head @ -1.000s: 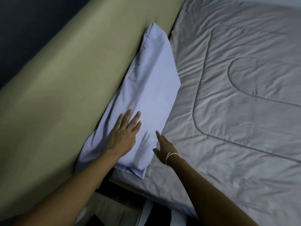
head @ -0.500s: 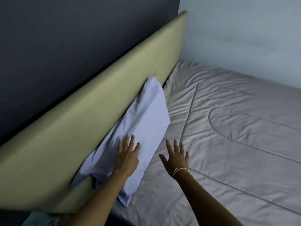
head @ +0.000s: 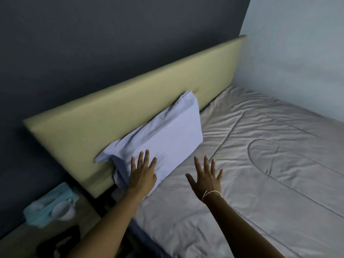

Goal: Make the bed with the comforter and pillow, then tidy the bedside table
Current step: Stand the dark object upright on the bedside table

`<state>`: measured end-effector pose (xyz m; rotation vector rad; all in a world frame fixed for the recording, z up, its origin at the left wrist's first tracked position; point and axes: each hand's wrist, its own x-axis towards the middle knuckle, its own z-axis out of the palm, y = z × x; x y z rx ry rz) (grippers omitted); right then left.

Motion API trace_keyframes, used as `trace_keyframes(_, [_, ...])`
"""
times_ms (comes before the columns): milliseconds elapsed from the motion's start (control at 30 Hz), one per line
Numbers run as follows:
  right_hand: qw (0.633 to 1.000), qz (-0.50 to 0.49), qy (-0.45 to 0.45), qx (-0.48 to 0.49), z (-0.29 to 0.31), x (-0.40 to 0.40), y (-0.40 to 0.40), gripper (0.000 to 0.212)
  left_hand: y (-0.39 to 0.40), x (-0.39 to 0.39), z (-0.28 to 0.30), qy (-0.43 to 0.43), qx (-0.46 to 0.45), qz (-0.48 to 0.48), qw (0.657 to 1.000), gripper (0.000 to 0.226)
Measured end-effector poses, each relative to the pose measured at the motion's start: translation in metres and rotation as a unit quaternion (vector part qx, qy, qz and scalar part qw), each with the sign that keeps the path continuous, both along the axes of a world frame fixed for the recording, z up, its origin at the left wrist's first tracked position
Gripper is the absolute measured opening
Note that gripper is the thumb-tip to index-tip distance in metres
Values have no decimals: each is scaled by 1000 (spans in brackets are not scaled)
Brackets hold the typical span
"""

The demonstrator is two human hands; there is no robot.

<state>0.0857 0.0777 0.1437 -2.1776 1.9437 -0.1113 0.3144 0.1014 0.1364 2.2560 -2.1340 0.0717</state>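
Pillow leans on headboard at the bed's near head corner atop comforter; left hand flat on it, right hand splayed, grasping nothing; judged light, soft, best gripped by end corners.

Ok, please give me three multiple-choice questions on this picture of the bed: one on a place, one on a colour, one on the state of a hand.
1. Where does the pillow stand?
A. Leaning against the headboard
B. On the floor
C. At the foot of the bed

2. What colour is the comforter?
A. Red
B. Grey
C. Green

3. How is the left hand?
A. Clenched in a fist
B. Gripping a cup
C. Flat on the pillow, fingers straight

Answers:
1 A: its back edge rests along the padded board.
2 B: the quilted cover spread over the bed is plain grey.
3 C: the palm lies on the near end of the pillow, and nothing is held.
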Motion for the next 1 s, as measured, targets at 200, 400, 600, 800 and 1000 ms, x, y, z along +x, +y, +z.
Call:
trace_keyframes(200, [995,84,25,56,-19,4,40,71,85,-15,-1,22,10,103,994,61])
trace_keyframes(400, [977,183,50,95,-41,52,75,66,170,19,-8,55,52,230,970,58])
trace_keyframes(600, [944,308,80,87,-68,83,112,64,247,60,-29,75,82,337,935,55])
trace_keyframes(800, [912,375,110,124,-97,121,130,68,305,85,-58,117,116,405,899,55])
trace_keyframes(1000, [892,421,83,139,-100,192,155,67,352,119,-86,150,131,448,871,55])
